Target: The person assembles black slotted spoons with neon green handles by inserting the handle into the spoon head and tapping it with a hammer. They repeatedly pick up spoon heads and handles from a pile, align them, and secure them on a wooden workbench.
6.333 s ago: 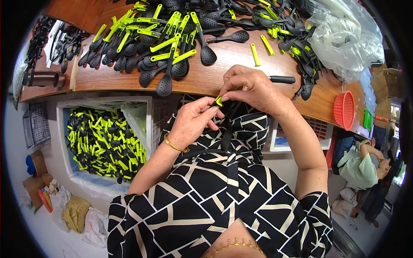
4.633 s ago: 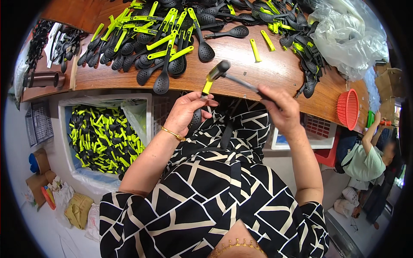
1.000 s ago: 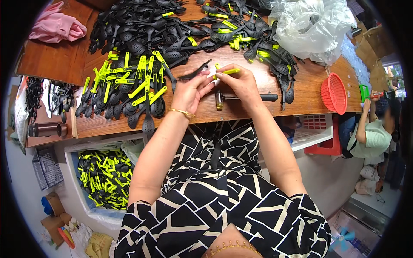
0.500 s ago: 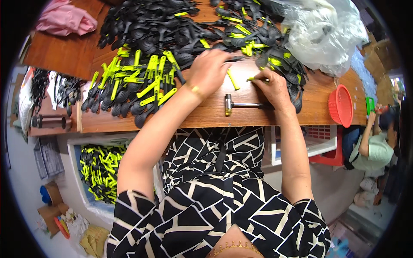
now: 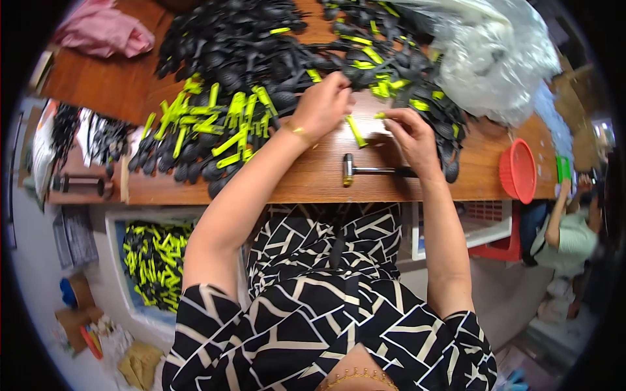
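Observation:
My right hand (image 5: 416, 135) pinches a small yellow-green plastic piece (image 5: 380, 116) between thumb and fingertips, just above the table. To its left my left hand (image 5: 323, 104) is closed, its fingers curled at the near edge of a heap of black kitchen utensils (image 5: 228, 49); what it grips is hidden and slightly blurred. Between the hands a yellow-green handle (image 5: 356, 131) lies on the wooden table (image 5: 293, 184). Nearer to me rests a small hammer (image 5: 349, 171), its dark shaft pointing right, under my right wrist. Left of my left forearm lie utensils with yellow-green handles (image 5: 241, 127).
A clear plastic bag (image 5: 489, 58) covers the back right, beside more black utensils (image 5: 447, 124). A red basket (image 5: 518, 171) stands at the right edge. Below left, a lined bin (image 5: 153, 264) holds finished-looking utensils. A pink cloth (image 5: 107, 29) lies far left. A co-worker (image 5: 567, 231) is at right.
My left hand has drawn its fingers together, where they stretched over the utensils before. My right hand has shifted slightly, still pinching the yellow-green piece. The whole view has tilted a little.

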